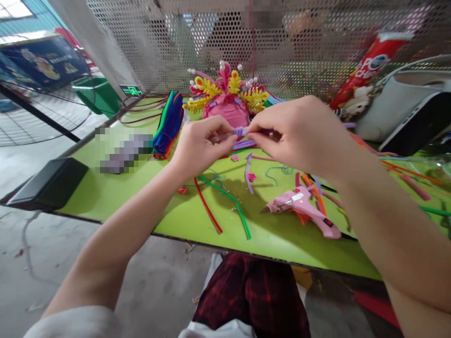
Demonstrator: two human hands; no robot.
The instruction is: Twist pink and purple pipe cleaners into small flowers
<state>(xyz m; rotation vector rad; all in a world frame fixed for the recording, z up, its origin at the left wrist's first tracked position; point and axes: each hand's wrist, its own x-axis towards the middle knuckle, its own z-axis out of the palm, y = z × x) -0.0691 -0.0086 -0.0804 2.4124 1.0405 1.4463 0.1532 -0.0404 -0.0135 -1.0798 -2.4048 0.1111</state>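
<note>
Between my two hands, above the green table, a purple pipe cleaner (240,131) is coiled around what looks like a thin clear stick. My left hand (202,141) pinches the left end of the stick with thumb and forefinger. On the other side, my right hand (285,134) is closed around the right end, its fingertips touching the purple coil. Just behind them stands a pink headpiece (227,112) with yellow leaf shapes and white beads. A loose purple pipe cleaner (249,174) lies below my hands, near small pink pieces (251,177).
A pink glue gun (299,204) lies at the front right, nozzle pointing left. Red (207,206) and green pipe cleaners (243,220) lie nearby. A bundle of coloured pipe cleaners (169,124) and a black box (49,183) are at left; a white bag (405,101) stands at right.
</note>
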